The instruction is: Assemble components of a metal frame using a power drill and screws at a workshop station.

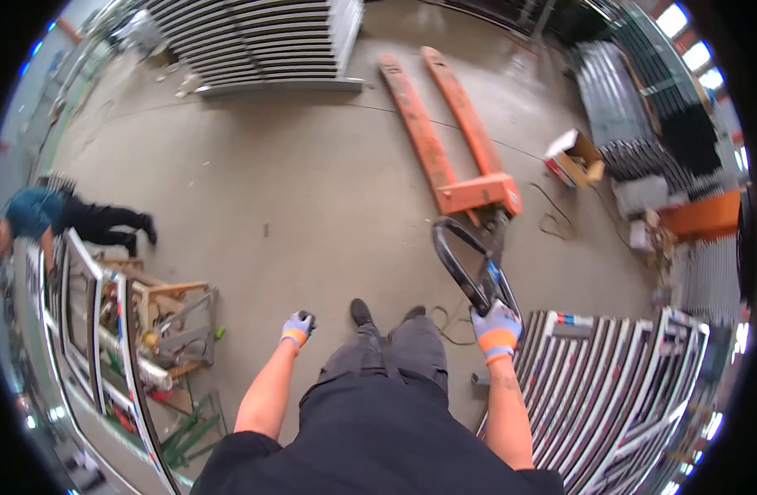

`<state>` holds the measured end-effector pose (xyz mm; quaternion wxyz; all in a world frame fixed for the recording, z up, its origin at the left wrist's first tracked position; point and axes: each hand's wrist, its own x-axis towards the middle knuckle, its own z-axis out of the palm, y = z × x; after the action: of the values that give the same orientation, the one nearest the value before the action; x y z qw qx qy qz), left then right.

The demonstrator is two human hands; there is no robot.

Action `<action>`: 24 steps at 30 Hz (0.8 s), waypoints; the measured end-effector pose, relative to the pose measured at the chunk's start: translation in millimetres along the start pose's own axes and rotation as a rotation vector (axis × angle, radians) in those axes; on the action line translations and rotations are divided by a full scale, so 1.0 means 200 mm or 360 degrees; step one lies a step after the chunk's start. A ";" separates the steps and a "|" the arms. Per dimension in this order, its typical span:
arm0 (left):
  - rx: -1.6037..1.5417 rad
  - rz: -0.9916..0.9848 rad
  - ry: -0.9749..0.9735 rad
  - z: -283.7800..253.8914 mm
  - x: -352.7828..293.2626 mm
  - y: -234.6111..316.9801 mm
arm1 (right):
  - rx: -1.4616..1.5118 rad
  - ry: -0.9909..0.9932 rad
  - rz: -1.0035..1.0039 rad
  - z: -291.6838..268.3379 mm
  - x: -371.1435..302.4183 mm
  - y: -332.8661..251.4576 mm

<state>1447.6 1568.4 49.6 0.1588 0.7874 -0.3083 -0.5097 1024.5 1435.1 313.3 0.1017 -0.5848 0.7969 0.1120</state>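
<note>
An orange pallet jack stands on the floor ahead and to the right, its two forks pointing away from me. Its black loop handle leans back toward me, and my right hand is closed around the near end of it. That hand wears a grey glove with an orange cuff. My left hand, gloved alike, hangs free at my left side. Its dark-tipped fingers are curled in, and I see nothing held in them.
Stacked metal frames stand at the far left of the forks. More frames fill the near right. A cardboard box sits right of the jack. Leftward, a person bends beside upright frames and a wooden stand.
</note>
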 end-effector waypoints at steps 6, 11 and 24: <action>0.0182 -0.0170 0.0039 0.04 -0.10 -0.29 | 0.0242 0.0047 -0.0157 0.31 -0.37 0.15; 0.0254 -0.0020 0.0182 0.07 -0.31 -0.78 | 0.0332 -0.0149 -0.0420 0.31 -0.68 0.05; -0.0539 -0.0619 0.0200 -0.02 -1.17 -1.79 | 0.0326 -0.0435 -0.0655 0.50 -1.37 -0.08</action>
<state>1498.3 1992.5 13.8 0.2062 0.8241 -0.0510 -0.5251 1123.7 1709.3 298.2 0.2878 -0.7006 0.6473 0.0857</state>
